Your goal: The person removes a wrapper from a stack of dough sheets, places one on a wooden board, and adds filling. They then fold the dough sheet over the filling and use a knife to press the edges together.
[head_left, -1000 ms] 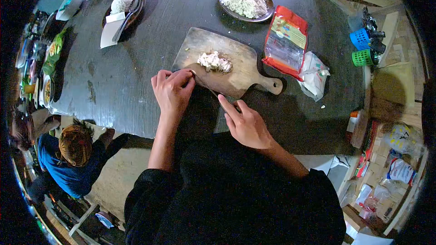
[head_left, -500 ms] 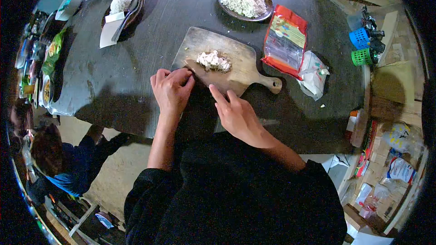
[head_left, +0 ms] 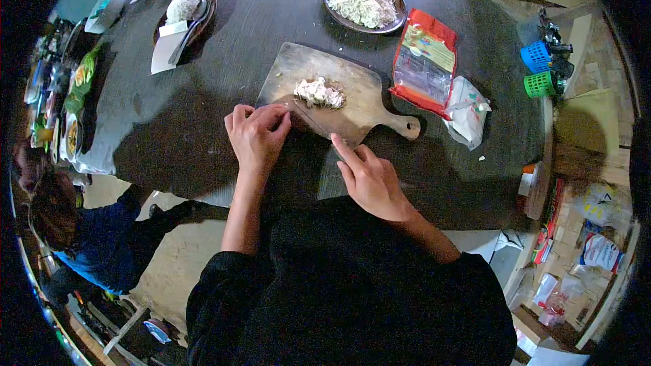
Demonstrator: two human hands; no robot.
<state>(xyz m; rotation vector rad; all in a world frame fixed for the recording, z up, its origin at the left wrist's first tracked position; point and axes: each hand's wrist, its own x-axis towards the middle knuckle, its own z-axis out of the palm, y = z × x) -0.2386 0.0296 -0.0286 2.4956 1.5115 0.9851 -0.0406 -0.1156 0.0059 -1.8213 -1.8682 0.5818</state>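
Note:
A wooden cutting board (head_left: 359, 91) lies on the dark table, with a small heap of chopped pale food (head_left: 319, 93) on it. My right hand (head_left: 373, 179) is closed round a knife (head_left: 313, 123), index finger stretched along its top; the handle is mostly hidden in the palm. The blade slants over the board's near edge toward my left hand (head_left: 256, 132). That hand is closed at the board's near left corner, fingertips pinched together. Whatever they hold, if anything, is too small to make out.
Beyond the board is a plate (head_left: 403, 19) of shredded white food (head_left: 363, 3). A red packet (head_left: 426, 57) and a white bag (head_left: 468, 112) lie to the right. Plated rice (head_left: 182, 8) stands far left. Another person (head_left: 102, 237) is at the lower left.
My right hand has shifted slightly right and toward me, drawing the knife with it. My left hand stays nearly in place. The person at the left has moved a little.

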